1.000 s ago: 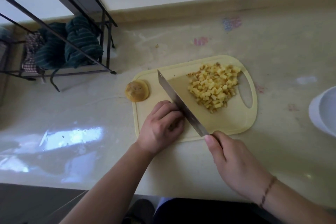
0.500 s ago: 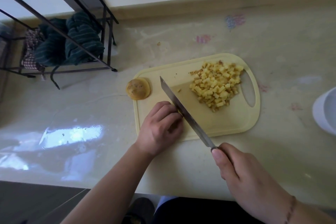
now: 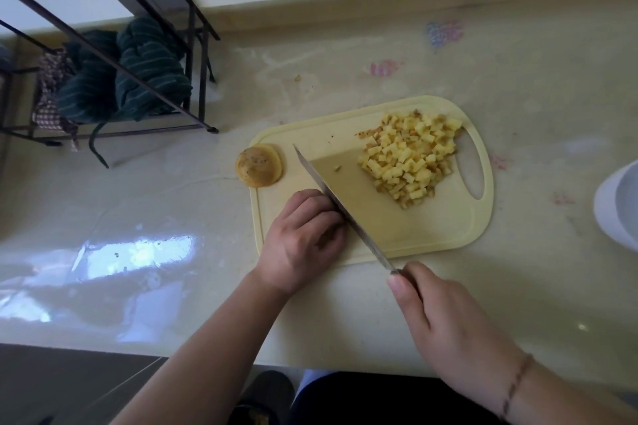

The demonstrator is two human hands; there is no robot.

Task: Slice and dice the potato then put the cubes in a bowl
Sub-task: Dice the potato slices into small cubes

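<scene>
My right hand [image 3: 445,324] grips the knife [image 3: 341,207], blade running diagonally beside my curled left hand [image 3: 303,238] near the cutting board [image 3: 431,235]'s front-left corner; potato cubes [image 3: 409,155] lie piled toward its back-right.

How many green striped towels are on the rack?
2 dark green striped towels, side by side on the black metal rack: one left, one right. More may be hidden.

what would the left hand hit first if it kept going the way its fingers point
Probably the knife: the left hand has curled fingers aimed up and right, already close against the blade's flat. Past it lies bare cutting board, then the potato cubes.
</scene>
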